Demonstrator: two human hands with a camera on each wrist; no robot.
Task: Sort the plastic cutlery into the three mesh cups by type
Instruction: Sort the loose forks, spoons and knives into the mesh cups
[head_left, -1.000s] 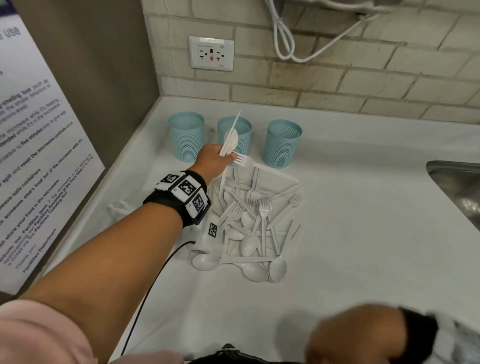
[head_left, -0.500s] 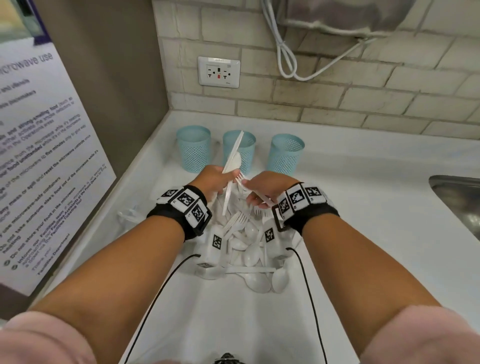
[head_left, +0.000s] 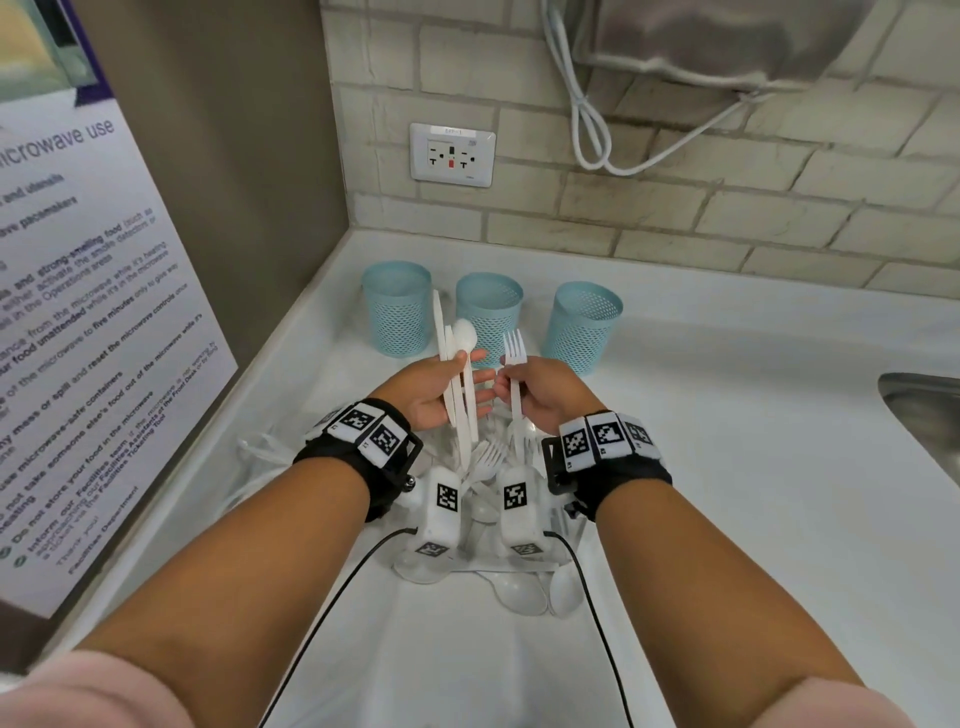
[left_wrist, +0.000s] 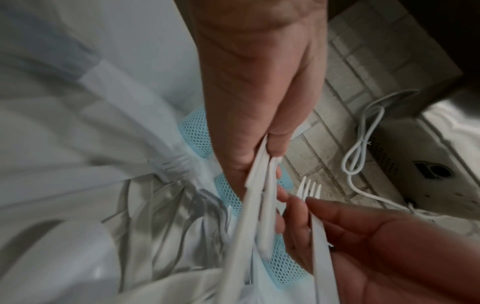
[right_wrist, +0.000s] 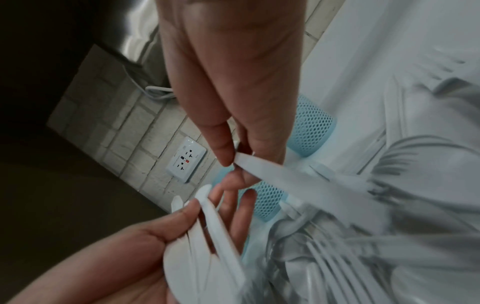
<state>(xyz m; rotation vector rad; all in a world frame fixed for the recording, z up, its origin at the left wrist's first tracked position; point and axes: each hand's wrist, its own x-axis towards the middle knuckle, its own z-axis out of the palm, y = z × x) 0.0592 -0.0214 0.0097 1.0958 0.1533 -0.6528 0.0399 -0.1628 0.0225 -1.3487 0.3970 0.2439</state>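
Three blue mesh cups stand in a row at the back of the counter: left (head_left: 397, 306), middle (head_left: 488, 312), right (head_left: 587, 325). In front of them my left hand (head_left: 462, 384) lies palm up, its thumb pinning a white knife (head_left: 442, 343) and a white spoon (head_left: 464, 335) against the palm (left_wrist: 259, 205). My right hand (head_left: 511, 384) pinches a white fork (head_left: 514, 358) by the handle, tines up (left_wrist: 311, 189). Both hands hover above the pile of white cutlery (head_left: 488, 460), which my wrists partly hide.
A metal sink (head_left: 924, 415) is set into the white counter (head_left: 727, 519) at the right. A wall outlet (head_left: 452, 155) and a looped white cable (head_left: 592, 130) hang on the brick wall. A printed poster (head_left: 78, 312) covers the left wall.
My right hand came in, took the fork that lay beside my left hand and lifted it upright. My left hand turned palm up, still holding the knife and spoon.
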